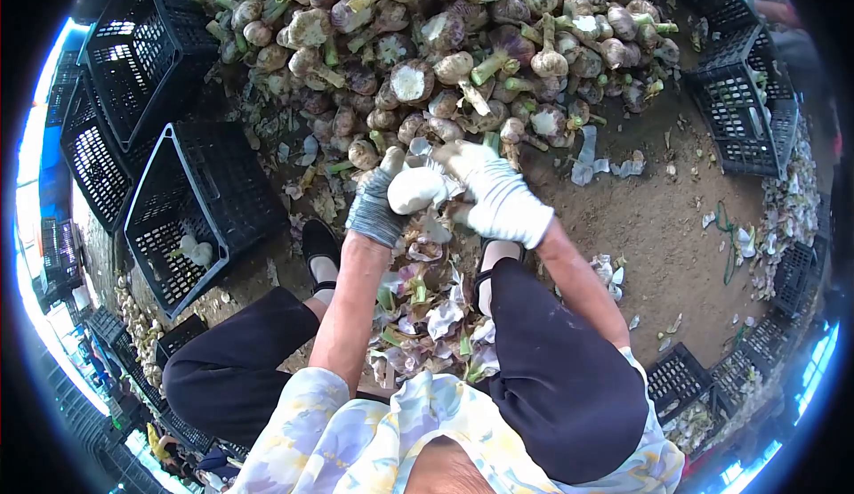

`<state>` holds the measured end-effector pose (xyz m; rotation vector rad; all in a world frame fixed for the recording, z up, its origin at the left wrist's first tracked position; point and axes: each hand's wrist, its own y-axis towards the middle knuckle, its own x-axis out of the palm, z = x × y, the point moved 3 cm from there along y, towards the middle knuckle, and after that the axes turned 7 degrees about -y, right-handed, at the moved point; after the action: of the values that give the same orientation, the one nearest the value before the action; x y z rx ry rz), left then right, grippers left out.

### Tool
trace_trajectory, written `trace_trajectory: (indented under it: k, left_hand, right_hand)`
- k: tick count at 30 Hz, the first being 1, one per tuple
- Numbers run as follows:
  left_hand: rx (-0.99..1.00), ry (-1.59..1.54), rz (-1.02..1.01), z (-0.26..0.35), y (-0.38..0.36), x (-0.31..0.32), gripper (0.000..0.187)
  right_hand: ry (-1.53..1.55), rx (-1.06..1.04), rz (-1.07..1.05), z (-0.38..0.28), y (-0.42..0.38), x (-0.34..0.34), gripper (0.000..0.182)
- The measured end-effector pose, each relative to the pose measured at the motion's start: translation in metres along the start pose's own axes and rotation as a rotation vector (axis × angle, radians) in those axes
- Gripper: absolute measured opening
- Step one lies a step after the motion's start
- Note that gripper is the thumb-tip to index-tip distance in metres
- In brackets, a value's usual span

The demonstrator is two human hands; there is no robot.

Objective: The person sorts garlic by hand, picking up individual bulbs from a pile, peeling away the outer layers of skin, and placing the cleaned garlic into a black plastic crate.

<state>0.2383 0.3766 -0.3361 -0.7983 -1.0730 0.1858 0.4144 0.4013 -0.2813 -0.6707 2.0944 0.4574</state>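
A white, peeled garlic bulb [414, 190] sits in my left hand [378, 205], which wears a grey striped glove with its fingers wrapped round the bulb. Just right of it is my right hand [503, 193] in a white glove, its fingers curled at loose skin by the bulb; the fingertips are blurred, and what they pinch cannot be made out. Beyond both hands lies a large heap of unpeeled garlic bulbs [412, 81] with cut stems. Peeled skins [445, 319] are piled on the ground between my feet.
A black crate [233, 187] with a white bulb [197, 250] inside stands at the left, with more crates [133, 44] behind it. Another crate [743, 116] is at the right. Scattered skins and a green string [731, 245] lie on the dirt floor [658, 236].
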Motion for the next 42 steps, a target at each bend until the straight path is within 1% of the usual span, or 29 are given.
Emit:
trace_trajectory:
  k: [2, 4, 5, 6, 8, 10, 11, 12, 14, 16, 17, 18, 19, 20, 22, 23, 24, 26, 27, 28, 30, 31, 32, 34, 35, 36, 38, 40, 42]
  left_hand:
    - [-0.044, -0.092, 0.020, -0.008, 0.000, 0.008, 0.041]
    - [-0.115, -0.272, 0.063, -0.011, -0.001, 0.014, 0.042]
    - [-0.002, -0.244, 0.097, -0.007, 0.013, -0.006, 0.039]
    - [-0.024, -0.194, 0.121, -0.004, 0.023, -0.027, 0.036]
    - [0.043, -0.256, 0.195, -0.004, 0.030, -0.039, 0.036]
    - [-0.101, -0.233, -0.109, 0.003, 0.040, -0.066, 0.039]
    - [-0.050, -0.267, 0.056, 0.001, 0.030, -0.048, 0.039]
    - [-0.046, -0.270, 0.053, -0.001, 0.022, -0.032, 0.039]
    - [0.295, 0.044, 0.326, 0.003, 0.007, -0.012, 0.038]
    - [0.293, 0.069, 0.352, 0.003, -0.004, 0.008, 0.035]
    - [0.168, 0.112, 0.328, 0.002, -0.008, 0.012, 0.034]
    - [0.051, 0.154, 0.301, 0.002, -0.009, 0.014, 0.033]
    - [-0.016, 0.048, 0.263, -0.002, 0.000, 0.015, 0.033]
    - [-0.010, 0.047, 0.268, -0.002, 0.000, 0.010, 0.033]
    - [-0.027, 0.080, 0.367, -0.002, -0.004, 0.009, 0.029]
    - [-0.061, -0.035, 0.233, -0.002, 0.002, -0.001, 0.029]
    - [0.079, -0.069, 0.513, -0.009, 0.007, 0.000, 0.028]
    - [0.071, -0.049, 0.424, -0.009, 0.015, -0.016, 0.028]
    - [0.075, -0.027, 0.420, -0.011, 0.014, -0.019, 0.027]
    - [0.081, -0.004, 0.417, -0.010, 0.004, -0.008, 0.027]
    - [0.117, -0.003, 0.416, -0.009, 0.001, -0.008, 0.029]
    - [0.155, 0.023, 0.458, -0.007, 0.000, -0.005, 0.028]
    - [0.189, 0.044, 0.503, -0.008, -0.002, -0.003, 0.026]
    - [0.375, 0.165, 0.645, -0.010, -0.001, -0.002, 0.024]
    - [0.477, 0.229, 0.661, -0.010, -0.008, 0.006, 0.019]
    - [0.473, 0.231, 0.661, -0.016, -0.009, 0.010, 0.019]
    - [0.821, 0.391, 0.559, -0.014, -0.016, 0.033, 0.016]
    - [0.900, 0.446, 0.497, -0.016, -0.023, 0.046, 0.017]
    - [0.951, 0.638, 0.505, -0.020, -0.029, 0.047, 0.016]
  right_hand:
    - [0.172, 0.236, -0.308, -0.002, -0.002, 0.022, 0.035]
    - [0.519, 0.148, -0.053, -0.021, -0.013, 0.016, 0.028]
    - [0.635, 0.096, -0.088, -0.027, -0.018, 0.021, 0.023]
    - [0.750, 0.044, -0.125, -0.032, -0.023, 0.026, 0.019]
    - [0.953, 0.039, -0.323, -0.044, -0.022, 0.007, 0.023]
    - [0.837, 0.140, -0.367, -0.030, -0.016, -0.020, 0.025]
    - [0.810, 0.204, -0.335, -0.013, -0.014, -0.022, 0.034]
    - [0.751, 0.300, -0.163, 0.011, -0.019, -0.015, 0.047]
    - [1.014, 0.294, 0.081, 0.002, -0.012, -0.024, 0.064]
    - [0.508, 0.235, 0.004, 0.000, -0.004, -0.016, 0.069]
    - [0.465, 0.320, -0.132, -0.003, -0.001, -0.014, 0.065]
    - [0.174, 0.124, 0.025, 0.002, 0.002, 0.001, 0.047]
    - [0.444, 0.256, -0.131, 0.003, 0.004, 0.002, 0.038]
    - [0.714, 0.387, -0.293, 0.001, 0.004, 0.004, 0.029]
    - [0.512, 0.235, -0.215, -0.003, -0.001, 0.009, 0.021]
    - [0.802, 0.115, -0.178, -0.009, -0.009, 0.014, 0.022]
    - [0.782, 0.028, -0.094, -0.015, -0.007, 0.007, 0.023]
    - [0.954, 0.209, -0.069, -0.007, -0.016, -0.011, 0.020]
    - [1.168, 0.313, 0.141, 0.005, -0.016, -0.023, 0.016]
    - [1.573, 0.271, 0.193, -0.002, -0.010, -0.042, 0.011]
    - [0.857, 0.279, 0.181, 0.047, -0.017, -0.025, 0.010]
    - [0.200, 0.235, -0.064, 0.050, -0.018, -0.013, 0.020]
    - [-0.394, 0.271, -0.118, 0.015, -0.019, -0.018, 0.027]
    - [0.036, 0.335, -0.098, -0.005, -0.015, -0.010, 0.033]
    - [0.058, 0.330, -0.062, -0.016, -0.010, -0.009, 0.034]
    - [0.082, 0.330, -0.020, -0.025, -0.005, -0.008, 0.034]
    - [0.163, 0.369, 0.040, -0.025, 0.003, 0.000, 0.031]
    - [0.135, 0.459, -0.073, -0.018, 0.007, 0.009, 0.026]
    - [0.126, 0.460, -0.063, -0.016, 0.007, 0.012, 0.023]
